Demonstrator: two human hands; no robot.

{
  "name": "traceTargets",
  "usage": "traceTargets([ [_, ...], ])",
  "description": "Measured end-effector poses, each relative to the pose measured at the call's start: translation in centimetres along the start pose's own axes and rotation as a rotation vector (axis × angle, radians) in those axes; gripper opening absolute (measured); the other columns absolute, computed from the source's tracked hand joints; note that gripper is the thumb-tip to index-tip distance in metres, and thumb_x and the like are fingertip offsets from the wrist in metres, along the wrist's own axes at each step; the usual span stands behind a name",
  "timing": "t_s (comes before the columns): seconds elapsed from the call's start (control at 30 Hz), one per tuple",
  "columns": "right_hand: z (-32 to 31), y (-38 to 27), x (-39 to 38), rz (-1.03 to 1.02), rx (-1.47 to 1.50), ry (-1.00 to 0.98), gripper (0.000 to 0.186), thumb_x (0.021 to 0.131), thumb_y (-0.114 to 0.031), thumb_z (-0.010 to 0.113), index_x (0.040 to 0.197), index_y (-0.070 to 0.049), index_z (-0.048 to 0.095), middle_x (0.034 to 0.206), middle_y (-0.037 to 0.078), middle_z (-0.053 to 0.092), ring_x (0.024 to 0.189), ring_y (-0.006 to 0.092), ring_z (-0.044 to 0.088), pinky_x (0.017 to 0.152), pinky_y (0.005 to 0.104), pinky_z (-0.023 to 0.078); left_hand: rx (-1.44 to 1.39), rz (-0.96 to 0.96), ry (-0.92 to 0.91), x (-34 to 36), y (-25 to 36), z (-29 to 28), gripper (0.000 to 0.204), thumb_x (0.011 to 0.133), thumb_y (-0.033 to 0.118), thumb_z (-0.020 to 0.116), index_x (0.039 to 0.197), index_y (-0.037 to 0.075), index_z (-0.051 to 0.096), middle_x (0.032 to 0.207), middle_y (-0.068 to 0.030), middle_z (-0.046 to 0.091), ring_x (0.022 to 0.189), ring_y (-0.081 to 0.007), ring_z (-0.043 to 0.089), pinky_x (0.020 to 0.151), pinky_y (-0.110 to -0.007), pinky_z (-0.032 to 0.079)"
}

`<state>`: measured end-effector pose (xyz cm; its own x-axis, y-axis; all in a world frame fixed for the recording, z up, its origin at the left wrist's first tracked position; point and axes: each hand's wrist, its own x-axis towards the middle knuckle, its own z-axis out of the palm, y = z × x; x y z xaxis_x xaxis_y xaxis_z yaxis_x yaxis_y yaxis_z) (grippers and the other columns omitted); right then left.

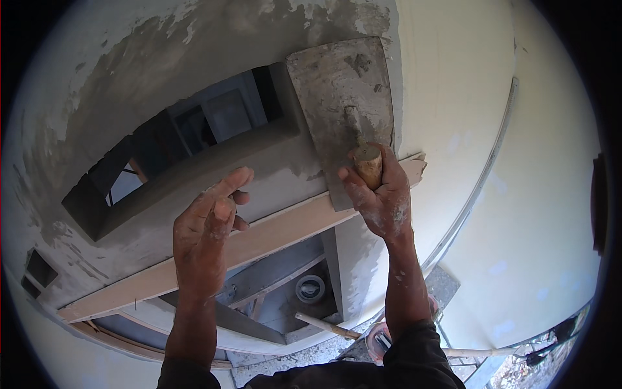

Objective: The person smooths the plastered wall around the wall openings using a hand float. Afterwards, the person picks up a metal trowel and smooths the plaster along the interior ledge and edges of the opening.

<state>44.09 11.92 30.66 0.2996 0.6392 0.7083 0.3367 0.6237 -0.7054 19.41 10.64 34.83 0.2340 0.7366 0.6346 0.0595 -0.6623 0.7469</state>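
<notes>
My right hand (383, 194) is closed round the wooden handle of a plastering trowel (346, 81). The broad, mortar-smeared blade lies along the grey plastered wall (259, 175), just right of a rectangular opening; whether its whole face touches cannot be told. My left hand (210, 217) is raised in front of the wall below the opening, holding nothing, with its fingers partly stretched and apart. Pale dried mortar dusts both hands. Behind them a long wooden board (285, 223) runs slantwise across the wall, under the plastered strip.
The wall opening (220, 117) shows a dim room behind. Below the board is a second recess with a round white object (310, 289) inside. A pale smooth wall (453, 97) rises at the right. A wooden stick (328, 325) and a bucket (378, 341) are low down near my body.
</notes>
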Motion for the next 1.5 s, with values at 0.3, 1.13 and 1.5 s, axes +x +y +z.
traceTargets([
  [0.3, -0.4, 0.0, 0.5, 0.03, -0.024, -0.055, 0.048, 0.084, -0.028, 0.075, 0.115, 0.0, 0.053, 0.089, 0.012, 0.061, 0.08, 0.0194, 0.059, 0.074, 0.0335, 0.05, 0.047, -0.017, 0.043, -2.7, -0.8, -3.2, 0.07, 0.09, 0.057, 0.057, 0.129, -0.001, 0.057, 0.127, -0.0171, 0.059, 0.104, -0.0196, 0.053, 0.074, -0.029, 0.042],
  [1.13, -0.3, 0.4, 0.4, 0.144, 0.075, -0.069, 0.049, 0.085, -0.027, 0.075, 0.119, 0.0, 0.053, 0.092, 0.012, 0.062, 0.083, 0.0184, 0.059, 0.076, 0.0325, 0.05, 0.063, 0.024, 0.071, -3.8, -0.4, -4.3, 0.074, 0.088, 0.058, 0.059, 0.128, -0.004, 0.056, 0.127, -0.0198, 0.058, 0.105, -0.0212, 0.053, 0.072, -0.028, 0.044],
  [1.5, -0.4, 2.0, 0.5, 0.159, 0.208, -0.013, 0.046, 0.085, -0.026, 0.074, 0.114, 0.003, 0.053, 0.09, 0.008, 0.061, 0.081, 0.0148, 0.058, 0.074, 0.0304, 0.049, 0.089, 0.048, 0.153, -3.8, 0.1, -4.2, 0.067, 0.087, 0.061, 0.061, 0.118, 0.002, 0.066, 0.12, -0.0154, 0.064, 0.1, -0.0193, 0.058, 0.069, -0.029, 0.047],
])
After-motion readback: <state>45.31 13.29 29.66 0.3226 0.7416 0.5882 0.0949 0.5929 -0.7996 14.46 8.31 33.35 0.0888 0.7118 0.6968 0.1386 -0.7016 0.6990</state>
